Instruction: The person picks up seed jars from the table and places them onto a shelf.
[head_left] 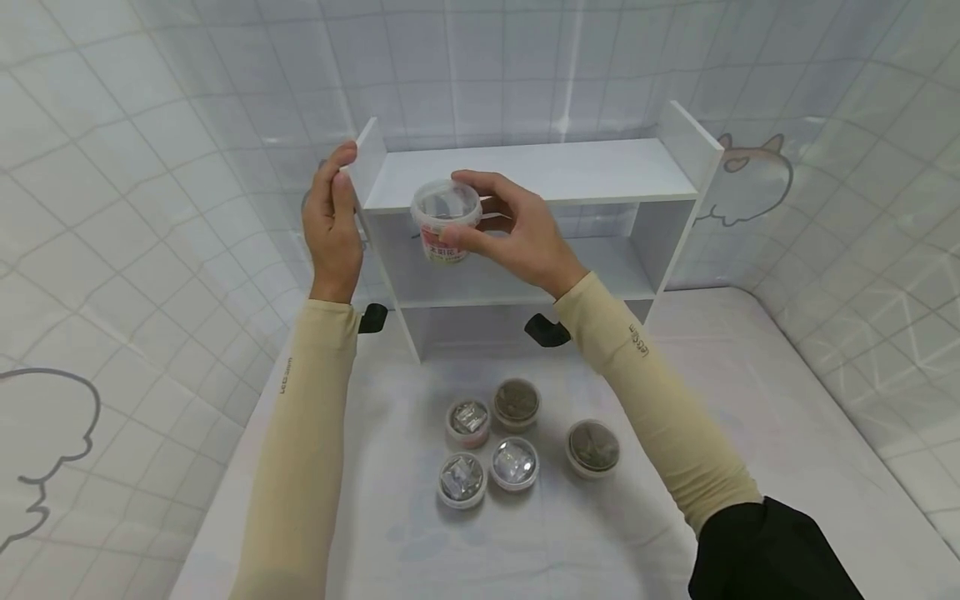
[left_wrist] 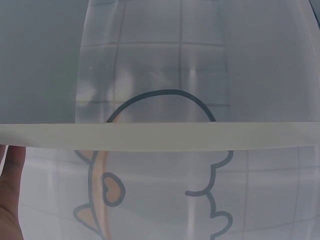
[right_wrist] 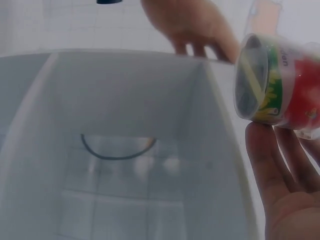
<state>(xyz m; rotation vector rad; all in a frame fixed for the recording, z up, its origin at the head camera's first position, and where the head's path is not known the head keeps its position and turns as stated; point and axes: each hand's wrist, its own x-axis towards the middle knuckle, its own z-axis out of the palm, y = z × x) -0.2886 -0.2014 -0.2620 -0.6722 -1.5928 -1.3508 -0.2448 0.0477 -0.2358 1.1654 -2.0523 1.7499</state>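
Note:
My right hand [head_left: 528, 237] grips a small clear plastic tub [head_left: 437, 243] with a printed label, thumb on the near side and fingers behind it. The tub is held in front of the upper left part of a white shelf unit [head_left: 525, 171]. In the right wrist view the tub [right_wrist: 295, 90] shows red, green and yellow print and lies sideways to the camera. My left hand [head_left: 333, 229] is at the unit's left side panel, fingers extended upward. Only a few of its fingers [left_wrist: 11, 195] appear at the left wrist view's edge, by a white board.
Several round lidded tubs [head_left: 516, 404] stand on the white-covered table [head_left: 360, 517] in front of the unit, some with silvery packets under the lids. One tub [head_left: 592, 447] sits apart to the right. A tile-patterned curtain [head_left: 495, 75] with cartoon outlines surrounds the table.

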